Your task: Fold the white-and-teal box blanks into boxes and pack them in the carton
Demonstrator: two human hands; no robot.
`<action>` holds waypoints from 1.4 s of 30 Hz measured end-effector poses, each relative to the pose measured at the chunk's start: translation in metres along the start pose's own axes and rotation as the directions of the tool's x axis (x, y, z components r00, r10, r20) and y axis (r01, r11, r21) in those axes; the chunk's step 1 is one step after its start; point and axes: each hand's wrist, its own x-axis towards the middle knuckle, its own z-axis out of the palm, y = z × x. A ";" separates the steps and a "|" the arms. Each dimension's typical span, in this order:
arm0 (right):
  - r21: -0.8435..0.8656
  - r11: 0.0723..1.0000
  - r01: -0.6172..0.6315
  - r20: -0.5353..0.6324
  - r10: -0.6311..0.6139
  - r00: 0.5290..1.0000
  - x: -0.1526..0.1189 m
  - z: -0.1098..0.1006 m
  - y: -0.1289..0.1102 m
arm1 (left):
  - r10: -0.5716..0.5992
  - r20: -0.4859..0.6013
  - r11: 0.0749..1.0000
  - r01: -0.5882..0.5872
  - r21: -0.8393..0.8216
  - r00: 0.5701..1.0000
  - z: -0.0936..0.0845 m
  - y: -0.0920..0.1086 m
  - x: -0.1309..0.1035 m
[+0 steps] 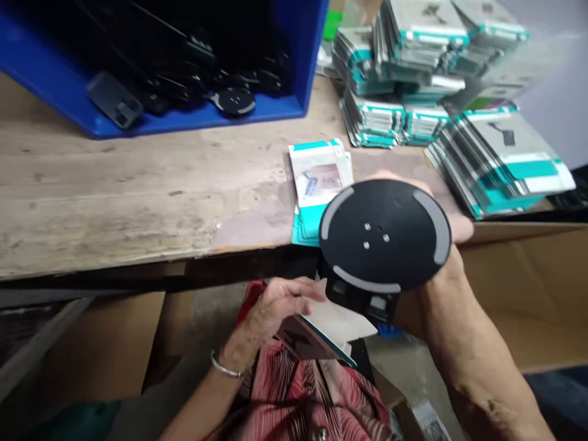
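A black round base [383, 236] with grey curved pads and small screws faces up in my right hand [452, 245], whose fingers are mostly hidden behind it. Black folded parts show under its near edge. Lower and to the left, my left hand [287, 303] pinches an opened small carton [321, 337] with white flaps, held tilted over my lap. Just beyond the round base, a few flat white and teal cartons [316, 184] lie at the bench edge.
A blue bin [197, 122] with black devices stands on the wooden bench [114, 196] at the upper left. Stacks of flat cartons [413, 67] fill the back right. A large cardboard box [528, 294] is at the right, with more cardboard [105, 343] below the bench.
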 end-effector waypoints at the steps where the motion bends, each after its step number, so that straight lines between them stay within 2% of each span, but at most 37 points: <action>1: -0.009 1.000 0.010 0.004 -0.010 1.000 -0.024 -0.007 0.004 | -0.023 0.028 1.000 0.023 0.010 0.999 0.003 -0.001 0.004; 2: -0.025 0.999 0.037 0.031 -0.037 0.999 -0.044 -0.013 0.009 | -0.043 0.054 0.999 0.042 0.021 0.998 0.007 -0.002 0.007; 4: -0.068 0.993 0.098 0.171 -0.086 0.981 -0.073 -0.022 0.020 | -0.082 0.100 0.996 0.078 0.046 0.992 0.016 -0.001 0.013; 7: -0.182 0.967 0.177 0.396 -0.093 0.914 -0.094 -0.027 0.034 | -0.147 0.120 0.988 0.141 0.056 0.982 0.028 0.000 0.019; 9: -0.320 0.909 0.267 0.460 -0.098 0.883 -0.104 -0.026 0.038 | -0.174 0.105 0.985 0.172 0.028 0.979 0.032 0.000 0.022; 11: -0.495 0.813 0.306 0.411 -0.092 0.907 -0.118 -0.021 0.037 | -0.158 0.072 0.987 0.158 0.005 0.985 0.032 -0.002 0.024; 13: -0.641 0.728 0.243 0.247 -0.104 0.963 -0.135 -0.013 0.033 | -0.125 0.035 0.992 0.125 0.014 0.992 0.030 -0.004 0.026; 16: -0.710 0.684 0.169 0.080 -0.160 0.984 -0.158 0.006 0.032 | -0.090 0.012 0.995 0.090 0.042 0.996 0.028 -0.005 0.026; 19: -0.771 0.623 0.132 0.048 -0.150 0.988 -0.168 0.034 0.042 | -0.058 0.019 0.996 0.057 0.063 0.998 0.028 -0.003 0.024; 21: -0.784 0.619 0.044 0.049 -0.008 0.999 -0.163 0.053 0.051 | -0.050 0.024 0.997 0.048 0.064 0.998 0.029 -0.002 0.022; 22: -0.772 0.635 -0.018 0.068 0.110 0.992 -0.159 0.061 0.054 | -0.050 0.020 0.997 0.049 0.060 0.999 0.028 -0.002 0.020; 24: -0.741 0.653 -0.158 0.102 0.343 0.934 -0.146 0.070 0.057 | -0.059 -0.006 0.997 0.059 0.041 0.998 0.027 -0.003 0.017; 26: -0.709 0.657 -0.258 0.125 0.477 0.870 -0.136 0.071 0.056 | -0.075 -0.080 0.997 0.075 0.002 0.994 0.024 -0.005 0.014; 27: -0.685 0.676 -0.271 0.123 0.474 0.872 -0.134 0.069 0.055 | -0.076 -0.131 0.997 0.073 -0.029 0.988 0.022 -0.005 0.013; 28: -0.653 0.710 -0.263 0.098 0.423 0.901 -0.134 0.065 0.053 | -0.071 -0.186 0.996 0.060 -0.065 0.980 0.019 -0.005 0.013; 29: -0.615 0.752 -0.236 0.036 0.326 0.945 -0.137 0.061 0.052 | -0.056 -0.246 0.995 0.032 -0.097 0.968 0.017 -0.004 0.012; 30: -0.581 0.790 -0.198 -0.078 0.188 0.979 -0.140 0.057 0.050 | -0.028 -0.313 0.992 -0.012 -0.124 0.950 0.015 -0.003 0.012; 31: -0.551 0.819 -0.160 -0.233 0.034 0.972 -0.144 0.053 0.050 | 0.005 -0.377 0.988 -0.063 -0.142 0.926 0.013 -0.002 0.012; 32: -0.516 0.846 -0.133 -0.385 -0.090 0.919 -0.148 0.051 0.050 | 0.033 -0.432 0.982 -0.109 -0.152 0.901 0.012 0.000 0.011; 33: -0.462 0.878 -0.124 -0.505 -0.146 0.851 -0.151 0.050 0.053 | 0.055 -0.476 0.976 -0.147 -0.158 0.878 0.011 0.000 0.010; 34: -0.384 0.915 -0.129 -0.580 -0.130 0.804 -0.152 0.050 0.058 | 0.070 -0.506 0.971 -0.174 -0.163 0.860 0.012 0.000 0.009; 35: -0.279 0.949 -0.147 -0.610 -0.057 0.790 -0.152 0.053 0.065 | 0.076 -0.525 0.967 -0.191 -0.168 0.848 0.014 -0.002 0.009; 37: -0.035 0.976 -0.215 -0.580 0.155 0.800 -0.148 0.063 0.083 | 0.060 -0.543 0.963 -0.192 -0.189 0.837 0.020 -0.008 0.008; 39: 0.146 0.954 -0.262 -0.580 0.297 0.758 -0.142 0.073 0.103 | 0.023 -0.556 0.961 -0.172 -0.217 0.831 0.027 -0.015 0.008; 42: 0.262 0.940 -0.220 -0.674 0.341 0.655 -0.135 0.082 0.122 | 0.000 -0.582 0.958 -0.167 -0.233 0.813 0.036 -0.021 0.011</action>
